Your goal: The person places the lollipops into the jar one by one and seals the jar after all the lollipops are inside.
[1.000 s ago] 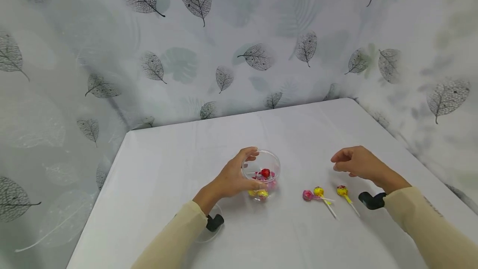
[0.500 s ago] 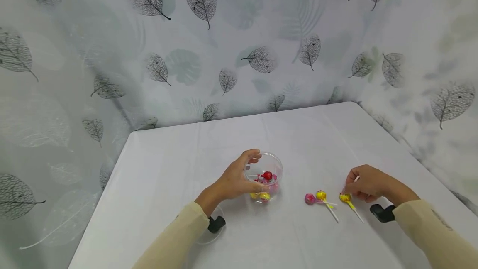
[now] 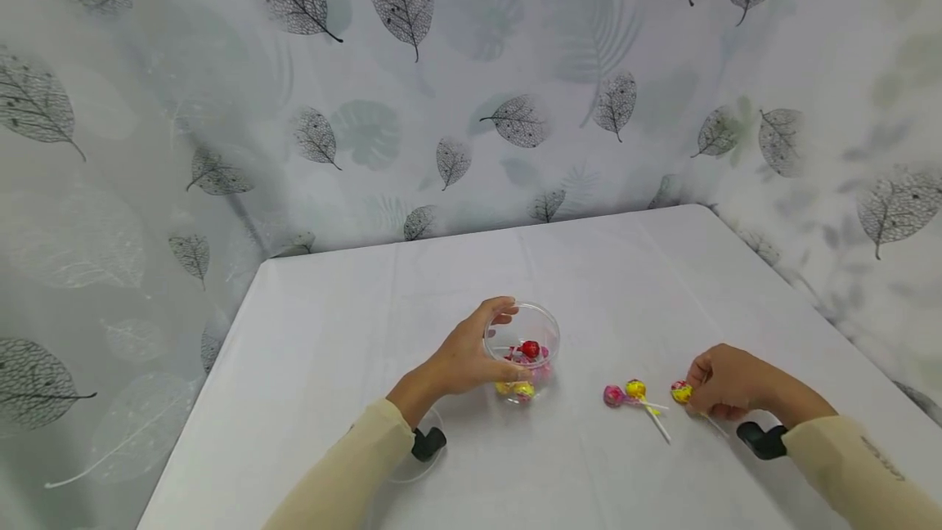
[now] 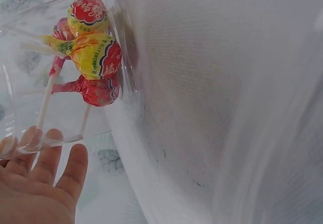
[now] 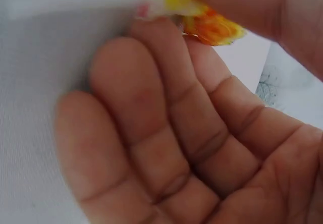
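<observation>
My left hand [image 3: 462, 360] grips a clear plastic tub [image 3: 557, 339] at its side and rim, thumb in front and fingers behind. Red, pink and yellow lollipops lie in it; a yellow lollipop [image 4: 92, 56] shows close through the wall in the left wrist view, sticks pointing out to various sides. Over on the right, my right hand [image 3: 739, 385] pinches a yellow-wrapped lollipop [image 3: 680, 392] just below its head, the other fingers curled in. Its white stick runs under the hand, partly hidden, and the wrapper [image 5: 214, 29] shows beside the thumb in the right wrist view.
Between the hands, a pink lollipop [image 3: 613, 396] and another yellow lollipop [image 3: 635, 388] lie on the white table [image 3: 353, 317] with sticks crossing. Under the left wrist lies a round clear lid [image 3: 414, 479], partly covered by the sleeve. Leaf-patterned curtains [image 3: 471, 64] stand behind and at both sides.
My right hand has come down toward the front of the table onto the single yellow lollipop and taken it between thumb and finger. The left hand keeps its grip on the tub.
</observation>
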`<action>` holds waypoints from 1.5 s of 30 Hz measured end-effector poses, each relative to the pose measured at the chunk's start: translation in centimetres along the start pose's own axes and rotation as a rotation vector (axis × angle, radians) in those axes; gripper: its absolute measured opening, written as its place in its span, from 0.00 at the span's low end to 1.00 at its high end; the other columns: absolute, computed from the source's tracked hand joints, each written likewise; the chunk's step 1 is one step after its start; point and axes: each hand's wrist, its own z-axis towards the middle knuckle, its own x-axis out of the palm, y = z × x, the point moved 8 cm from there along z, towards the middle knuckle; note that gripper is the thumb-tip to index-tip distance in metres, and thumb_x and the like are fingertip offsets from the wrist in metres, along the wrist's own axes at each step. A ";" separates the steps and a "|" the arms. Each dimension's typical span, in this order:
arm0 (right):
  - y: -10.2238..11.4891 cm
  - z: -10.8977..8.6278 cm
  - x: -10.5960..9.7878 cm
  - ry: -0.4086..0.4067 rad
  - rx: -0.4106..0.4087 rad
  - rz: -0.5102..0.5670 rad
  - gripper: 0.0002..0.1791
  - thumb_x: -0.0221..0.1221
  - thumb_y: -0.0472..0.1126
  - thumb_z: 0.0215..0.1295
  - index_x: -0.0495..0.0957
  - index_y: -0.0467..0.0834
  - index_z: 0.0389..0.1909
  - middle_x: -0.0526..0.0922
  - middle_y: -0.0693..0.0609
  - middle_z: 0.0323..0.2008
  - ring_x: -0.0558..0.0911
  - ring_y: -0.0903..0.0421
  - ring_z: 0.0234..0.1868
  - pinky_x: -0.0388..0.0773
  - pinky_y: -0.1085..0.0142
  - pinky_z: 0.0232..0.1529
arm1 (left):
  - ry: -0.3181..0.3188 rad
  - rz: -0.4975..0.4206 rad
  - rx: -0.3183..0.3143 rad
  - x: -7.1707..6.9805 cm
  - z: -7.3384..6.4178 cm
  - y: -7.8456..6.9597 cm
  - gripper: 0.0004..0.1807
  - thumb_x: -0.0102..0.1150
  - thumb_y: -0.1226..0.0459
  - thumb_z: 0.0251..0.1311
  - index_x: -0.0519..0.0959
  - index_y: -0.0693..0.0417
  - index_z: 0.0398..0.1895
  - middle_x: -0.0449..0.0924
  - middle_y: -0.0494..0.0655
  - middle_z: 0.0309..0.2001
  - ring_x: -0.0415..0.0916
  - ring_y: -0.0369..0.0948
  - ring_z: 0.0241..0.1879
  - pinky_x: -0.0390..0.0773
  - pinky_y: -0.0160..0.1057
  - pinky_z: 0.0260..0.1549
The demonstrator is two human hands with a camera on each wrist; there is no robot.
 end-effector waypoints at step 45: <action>3.7 -0.5 -3.3 -0.240 -0.147 0.204 0.18 0.62 0.46 0.73 0.84 0.36 0.52 0.89 0.45 0.45 0.89 0.49 0.42 0.83 0.46 0.51 | 0.002 0.008 0.008 0.0 -0.1 0.0 0.56 0.82 0.48 0.50 0.59 0.45 0.79 0.70 0.36 0.72 0.67 0.39 0.72 0.70 0.50 0.70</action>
